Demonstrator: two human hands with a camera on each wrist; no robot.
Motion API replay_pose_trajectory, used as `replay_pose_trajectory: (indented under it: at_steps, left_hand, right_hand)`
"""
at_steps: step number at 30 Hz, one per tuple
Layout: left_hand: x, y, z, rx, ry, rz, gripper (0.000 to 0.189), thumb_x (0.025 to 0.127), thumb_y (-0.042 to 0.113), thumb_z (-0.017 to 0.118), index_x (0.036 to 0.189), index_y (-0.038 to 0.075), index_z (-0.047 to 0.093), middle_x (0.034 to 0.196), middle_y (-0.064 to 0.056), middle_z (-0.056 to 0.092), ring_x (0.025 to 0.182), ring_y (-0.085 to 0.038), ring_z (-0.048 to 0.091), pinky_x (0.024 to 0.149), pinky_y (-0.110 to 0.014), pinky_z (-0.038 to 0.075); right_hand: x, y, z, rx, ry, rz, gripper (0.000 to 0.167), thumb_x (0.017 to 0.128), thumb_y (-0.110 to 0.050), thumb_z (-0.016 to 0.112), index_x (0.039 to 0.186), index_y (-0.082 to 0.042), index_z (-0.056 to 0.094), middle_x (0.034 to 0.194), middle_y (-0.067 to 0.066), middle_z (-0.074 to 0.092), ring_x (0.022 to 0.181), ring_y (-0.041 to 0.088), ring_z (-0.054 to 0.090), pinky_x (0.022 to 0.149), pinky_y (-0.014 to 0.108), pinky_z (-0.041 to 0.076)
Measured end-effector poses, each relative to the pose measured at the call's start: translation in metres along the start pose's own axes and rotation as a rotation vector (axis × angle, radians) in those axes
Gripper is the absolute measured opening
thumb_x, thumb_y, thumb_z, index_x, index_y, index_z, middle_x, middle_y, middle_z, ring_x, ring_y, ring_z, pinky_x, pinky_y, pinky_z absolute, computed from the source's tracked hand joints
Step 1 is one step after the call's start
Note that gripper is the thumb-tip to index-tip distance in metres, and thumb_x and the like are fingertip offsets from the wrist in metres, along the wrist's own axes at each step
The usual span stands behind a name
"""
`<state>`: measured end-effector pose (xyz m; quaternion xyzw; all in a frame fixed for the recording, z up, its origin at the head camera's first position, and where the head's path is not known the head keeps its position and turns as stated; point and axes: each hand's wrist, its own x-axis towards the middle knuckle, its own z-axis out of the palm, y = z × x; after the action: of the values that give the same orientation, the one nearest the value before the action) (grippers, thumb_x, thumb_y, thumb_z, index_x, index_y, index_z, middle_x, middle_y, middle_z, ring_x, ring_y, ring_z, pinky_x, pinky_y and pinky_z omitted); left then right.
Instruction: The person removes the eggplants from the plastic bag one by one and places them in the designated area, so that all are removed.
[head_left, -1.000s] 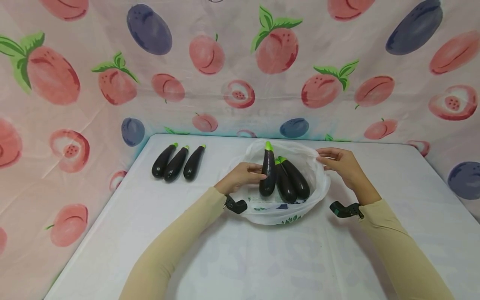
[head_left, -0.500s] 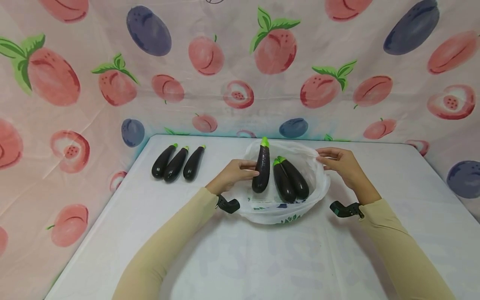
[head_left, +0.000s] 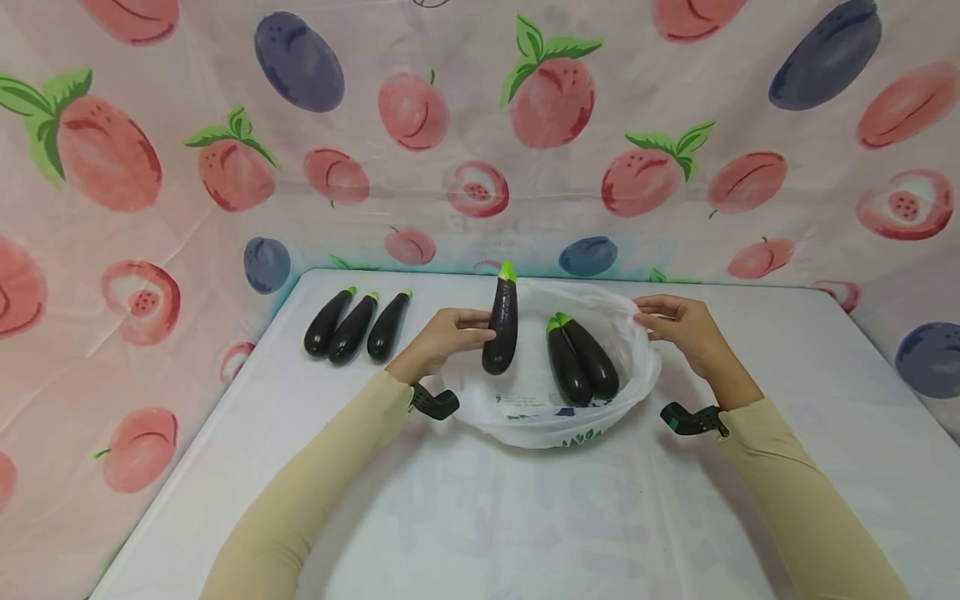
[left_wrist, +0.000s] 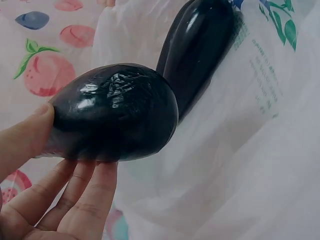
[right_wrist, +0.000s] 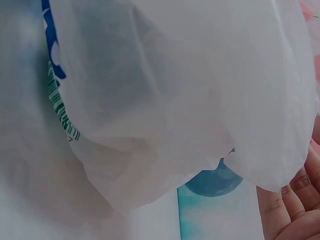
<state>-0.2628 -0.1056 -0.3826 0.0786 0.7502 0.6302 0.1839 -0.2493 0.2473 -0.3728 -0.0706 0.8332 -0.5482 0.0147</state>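
Pinched between the thumb and fingers of my left hand [head_left: 442, 340] is a dark, glossy eggplant [head_left: 501, 325], upright with its green stem end on top. It overlaps the left side of a white plastic bag [head_left: 525, 429] spread open on the table. Two more eggplants [head_left: 592, 354] lie side by side inside the bag. My right hand [head_left: 688, 333] holds the bag's right rim with its fingertips. The left wrist view shows the thumb and fingers [left_wrist: 92, 200] on opposite sides of the held eggplant [left_wrist: 115, 115]. In the right wrist view, the bag [right_wrist: 190, 90] partly hides the right hand's fingers.
Three eggplants [head_left: 352, 329] lie in a row at the table's back left. The white-covered table [head_left: 487, 525] meets a fruit-printed cloth [head_left: 337, 225] at the back. Both wrists wear black camera mounts [head_left: 435, 402].
My left hand has lifted the eggplant up and left, away from the two others in the bag and over to its left side. The right hand has stayed at the rim.
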Motion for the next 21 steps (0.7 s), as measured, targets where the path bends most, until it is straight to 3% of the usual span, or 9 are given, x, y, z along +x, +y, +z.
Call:
replay_pose_trajectory:
  at_steps: [21]
  left_hand:
    - [-0.016, 0.01, -0.043, 0.027, 0.088, -0.06, 0.049, 0.09, 0.008, 0.062, 0.136, -0.002, 0.047, 0.136, -0.02, 0.052, 0.123, -0.03, 0.053, 0.098, -0.032, 0.05]
  right_hand:
    - [0.002, 0.0, -0.004, -0.043, 0.003, 0.032, 0.051, 0.091, -0.025, 0.062, 0.13, 0.005, 0.05, 0.085, -0.031, 0.06, 0.081, -0.011, 0.06, 0.072, 0.014, 0.054]
